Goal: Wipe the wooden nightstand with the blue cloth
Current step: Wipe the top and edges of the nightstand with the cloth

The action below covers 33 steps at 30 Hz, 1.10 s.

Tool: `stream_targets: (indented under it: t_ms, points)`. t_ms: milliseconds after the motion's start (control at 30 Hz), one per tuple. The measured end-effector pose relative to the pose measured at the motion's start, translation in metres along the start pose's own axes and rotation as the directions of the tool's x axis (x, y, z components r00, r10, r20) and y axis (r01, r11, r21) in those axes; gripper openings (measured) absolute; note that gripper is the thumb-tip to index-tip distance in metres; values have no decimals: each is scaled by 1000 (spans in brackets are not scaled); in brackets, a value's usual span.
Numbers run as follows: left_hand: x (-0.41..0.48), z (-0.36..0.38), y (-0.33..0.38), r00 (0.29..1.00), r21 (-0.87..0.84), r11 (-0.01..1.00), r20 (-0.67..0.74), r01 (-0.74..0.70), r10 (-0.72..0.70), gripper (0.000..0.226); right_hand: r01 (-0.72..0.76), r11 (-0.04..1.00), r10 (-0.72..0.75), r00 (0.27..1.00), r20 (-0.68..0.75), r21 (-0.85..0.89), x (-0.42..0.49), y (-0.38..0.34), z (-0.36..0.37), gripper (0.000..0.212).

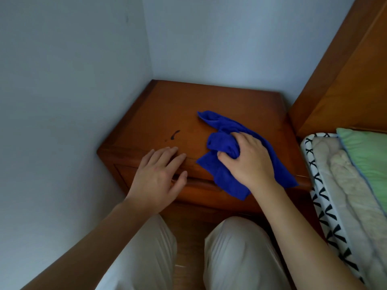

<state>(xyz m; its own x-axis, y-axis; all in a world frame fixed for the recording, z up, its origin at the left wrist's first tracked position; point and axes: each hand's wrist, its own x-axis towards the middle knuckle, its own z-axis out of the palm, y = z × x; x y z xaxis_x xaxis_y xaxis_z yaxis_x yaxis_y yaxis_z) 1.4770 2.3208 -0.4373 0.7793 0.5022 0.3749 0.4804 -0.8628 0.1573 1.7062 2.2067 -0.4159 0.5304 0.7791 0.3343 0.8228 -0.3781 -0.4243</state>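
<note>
The wooden nightstand (pixel 171 105) stands in the corner of the room, its brown top facing me. A crumpled blue cloth (pixel 224 143) lies on the right half of the top and hangs a little over the front edge. My right hand (pixel 247 162) is bunched on the cloth, fingers curled into its folds. My left hand (pixel 159 176) rests flat on the front edge of the nightstand, fingers spread, holding nothing. A small dark mark (pixel 174 135) shows on the top, just beyond my left fingertips.
Pale walls (pixel 69 91) close in the nightstand at left and behind. A wooden headboard (pixel 345 80) and a bed with a green pillow (pixel 368 151) and patterned bedding (pixel 326 201) border it on the right. My knees (pixel 236 243) are close to its front.
</note>
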Motion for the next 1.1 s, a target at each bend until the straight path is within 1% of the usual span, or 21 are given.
stream_targets:
  t_ms: [133,233,300,333,367,433,500,533,600,667,800,867,967,1033,1100]
  points:
    - [-3,4,-1,999,-27,999,-27,17,-17,51,-76,996,77,996,36,-35,17,-9,4,43]
    - [-3,7,2,998,-54,998,-51,42,-44,50,4,1000,-1,996,91,-27,-7,-12,1,38]
    - [0,6,3,998,-57,998,-45,36,-39,49,66,998,-68,992,104,20,-30,-8,-11,46]
    - [0,5,2,999,-56,998,-41,31,-34,49,72,996,-77,991,109,57,-36,-4,-17,50]
    - [0,4,1,999,-57,998,-37,28,-30,49,55,994,-65,992,109,96,-37,1,-22,51]
    - [-1,2,1,999,-68,997,-29,28,-30,49,14,992,-23,997,72,125,-29,12,-26,37]
    - [-1,1,2,999,-76,996,-29,40,-42,50,-42,996,41,999,18,80,-12,21,-24,22]
    - [0,1,3,998,-75,996,-29,46,-48,51,-78,996,78,997,-2,49,-3,23,-21,21]
    - [1,2,6,998,-69,996,-30,52,-54,51,-128,992,128,991,-27,0,11,18,-13,27]
    - [0,5,6,998,-71,996,-39,54,-57,50,-143,989,143,990,-12,-44,18,8,-3,34]
    - [-4,7,6,998,-76,996,-43,39,-42,52,-37,999,36,996,78,8,-7,-6,-1,43]
    - [-3,6,5,999,-69,997,-30,35,-37,52,-22,999,20,998,66,29,-30,-3,-8,50]
    - [-1,5,3,999,-55,998,-21,24,-25,52,-104,994,101,990,-95,-28,-38,15,-19,42]
    - [0,6,2,999,-50,999,-28,15,-16,51,-197,978,189,974,-121,-61,-25,26,-20,41]
    - [1,6,2,999,-47,999,-38,23,-25,50,-248,965,240,966,-97,-87,-3,29,-16,51]
